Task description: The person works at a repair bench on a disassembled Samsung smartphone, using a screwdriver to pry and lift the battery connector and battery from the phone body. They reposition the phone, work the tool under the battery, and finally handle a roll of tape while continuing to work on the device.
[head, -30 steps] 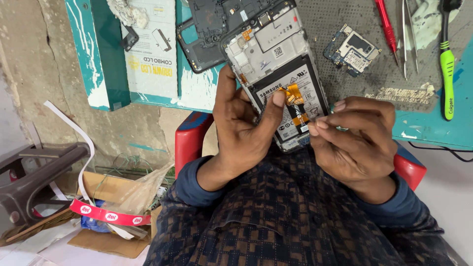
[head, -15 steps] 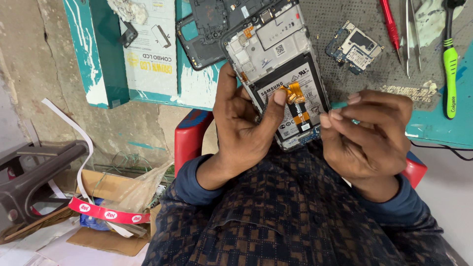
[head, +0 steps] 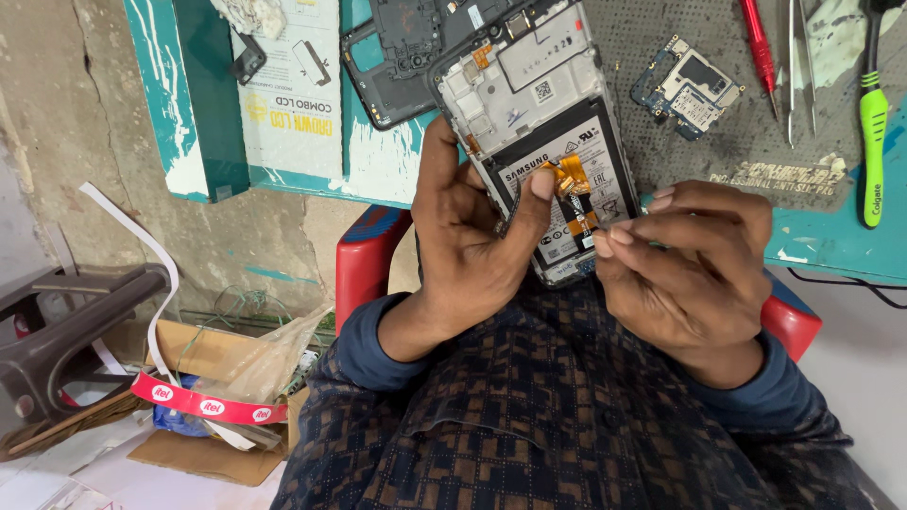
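An opened phone (head: 539, 113) with its back off shows a black battery and an orange flex cable (head: 572, 179). My left hand (head: 472, 246) grips the phone's left edge, thumb pressed on the battery beside the cable. My right hand (head: 690, 264) is at the phone's lower right corner, fingertips pinched together against the cable's lower end. Whether something small is between those fingertips is hidden.
A black phone back cover (head: 406, 47) lies behind the phone. On the grey mat (head: 737, 142) sit a blue circuit board (head: 685, 85), a red screwdriver (head: 761, 47), tweezers (head: 803, 57) and a green toothbrush (head: 874, 123). A red stool (head: 364, 255), cardboard box (head: 198, 359) and dark stool (head: 66, 331) stand below.
My right hand has shifted slightly right and down along the phone's lower edge. The left hand keeps its grip and thumb position.
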`<state>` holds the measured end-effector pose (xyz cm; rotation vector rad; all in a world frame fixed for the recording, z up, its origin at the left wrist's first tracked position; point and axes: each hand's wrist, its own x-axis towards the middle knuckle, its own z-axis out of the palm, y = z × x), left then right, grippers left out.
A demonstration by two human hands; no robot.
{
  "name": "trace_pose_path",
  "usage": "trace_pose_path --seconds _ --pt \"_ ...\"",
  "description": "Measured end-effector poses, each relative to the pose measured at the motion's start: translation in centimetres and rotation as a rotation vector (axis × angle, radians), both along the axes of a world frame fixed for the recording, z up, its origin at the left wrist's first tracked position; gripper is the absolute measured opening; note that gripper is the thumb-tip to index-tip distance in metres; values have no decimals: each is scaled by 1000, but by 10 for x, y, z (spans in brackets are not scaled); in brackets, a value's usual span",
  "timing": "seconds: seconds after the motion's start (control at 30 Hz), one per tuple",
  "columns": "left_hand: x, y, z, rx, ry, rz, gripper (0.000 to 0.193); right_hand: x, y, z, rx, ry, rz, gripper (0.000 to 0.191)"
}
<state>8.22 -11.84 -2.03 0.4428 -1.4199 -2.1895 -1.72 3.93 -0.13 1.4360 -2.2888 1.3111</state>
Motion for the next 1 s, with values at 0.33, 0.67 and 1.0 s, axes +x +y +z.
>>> trace_pose_path --seconds 0.33,0.67,1.0 --pt "-1 2 -1 11 0 -6 45 -2 0 -7 -32 -32 -27 27" --pt "-1 1 -1 -15 6 -15 45 -6 -1 -13 -71 -25 -66 22" --pt "0 3 -3 -16 -6 6 45 -8 9 -23 -137 -257 -196 12"
